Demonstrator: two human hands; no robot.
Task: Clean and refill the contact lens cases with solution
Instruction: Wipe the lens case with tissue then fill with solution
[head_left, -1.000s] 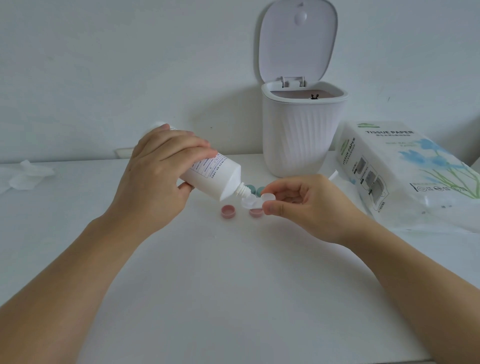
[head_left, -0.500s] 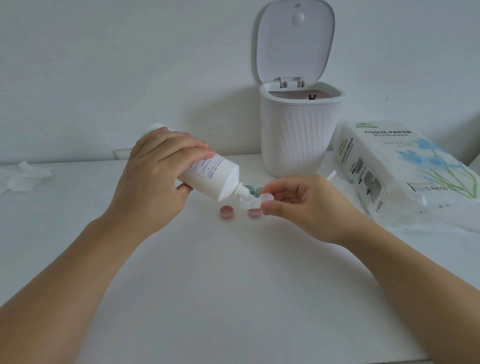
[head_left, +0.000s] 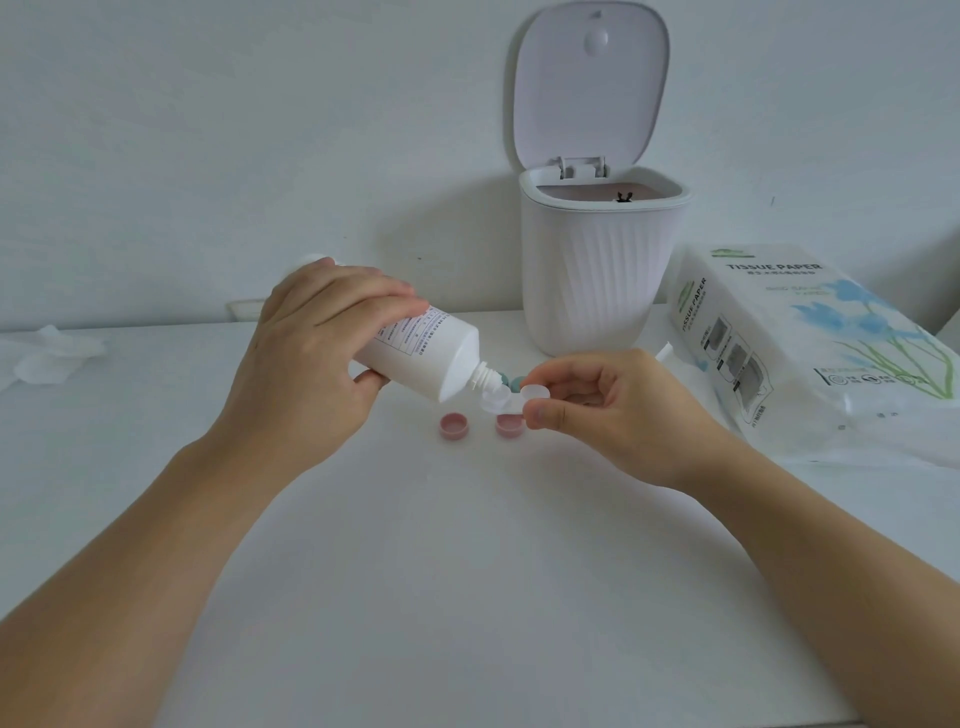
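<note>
Left hand (head_left: 306, 358) grips white solution bottle (head_left: 421, 353), tilted nozzle-down toward 4 o'clock, tip over clear lens case (head_left: 511, 399). Right hand (head_left: 618, 405) pinches the case at its 3 o'clock end, held above table (head_left: 467, 571). Two pink caps (head_left: 453, 426) lie below at 6 o'clock. Open-lidded bin (head_left: 597, 270) at 12.

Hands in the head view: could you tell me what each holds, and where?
Left hand grips the solution bottle round its body; right hand pinches the lens case at one well.
</note>
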